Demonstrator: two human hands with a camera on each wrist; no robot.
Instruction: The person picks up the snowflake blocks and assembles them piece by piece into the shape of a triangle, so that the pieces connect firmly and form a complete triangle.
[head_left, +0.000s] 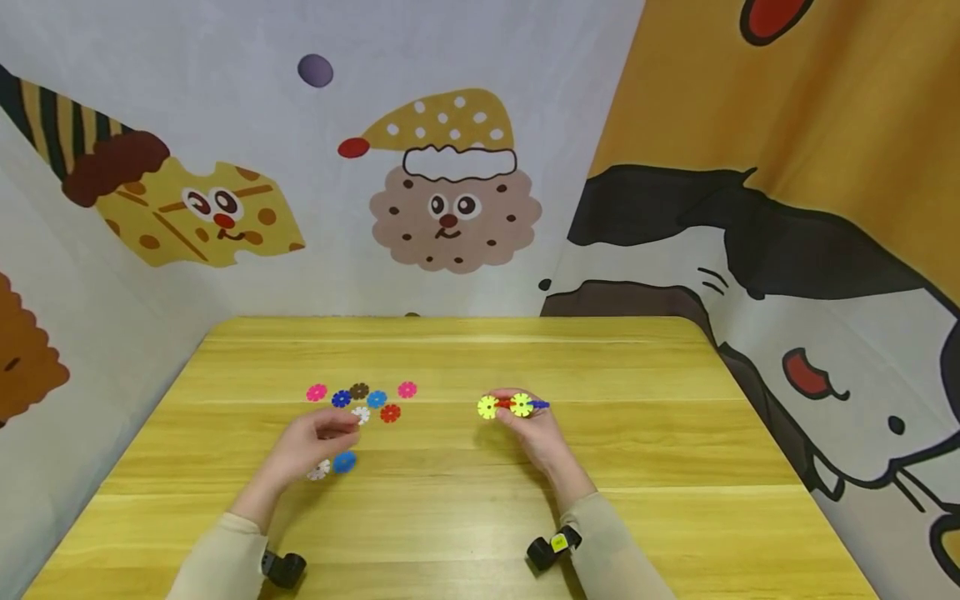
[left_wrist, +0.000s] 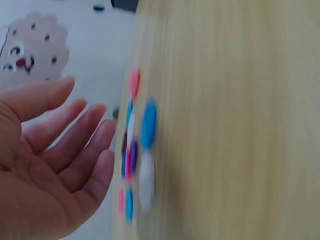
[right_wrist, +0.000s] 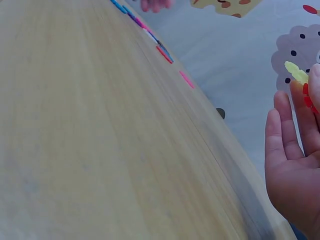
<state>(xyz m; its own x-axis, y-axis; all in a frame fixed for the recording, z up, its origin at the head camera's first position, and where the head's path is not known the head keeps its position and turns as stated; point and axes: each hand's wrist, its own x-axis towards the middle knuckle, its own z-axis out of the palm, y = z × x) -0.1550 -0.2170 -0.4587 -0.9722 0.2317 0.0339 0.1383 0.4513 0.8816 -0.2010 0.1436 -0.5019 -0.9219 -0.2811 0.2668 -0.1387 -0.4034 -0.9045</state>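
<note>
My right hand (head_left: 536,433) pinches a small chain of notched plastic building discs between thumb and fingers. In it are two yellow discs (head_left: 488,407), a red disc (head_left: 506,404) and a blue disc (head_left: 540,404). The right wrist view shows a yellow disc (right_wrist: 296,72) sticking out past the fingertips. My left hand (head_left: 315,442) hovers over the left of the table, empty, its fingers apart and loosely bent in the left wrist view. Its fingertips overlap a white disc (head_left: 362,415) in the head view. A red disc (head_left: 390,413) lies just beyond.
Several loose discs lie on the wooden table (head_left: 450,525): pink discs (head_left: 407,389), a brown disc (head_left: 359,390), a dark blue disc (head_left: 341,398) and a light blue disc (head_left: 377,399). Nearer me are another blue disc (head_left: 344,462) and a white one. A cartoon-printed cloth (head_left: 247,292) hangs behind.
</note>
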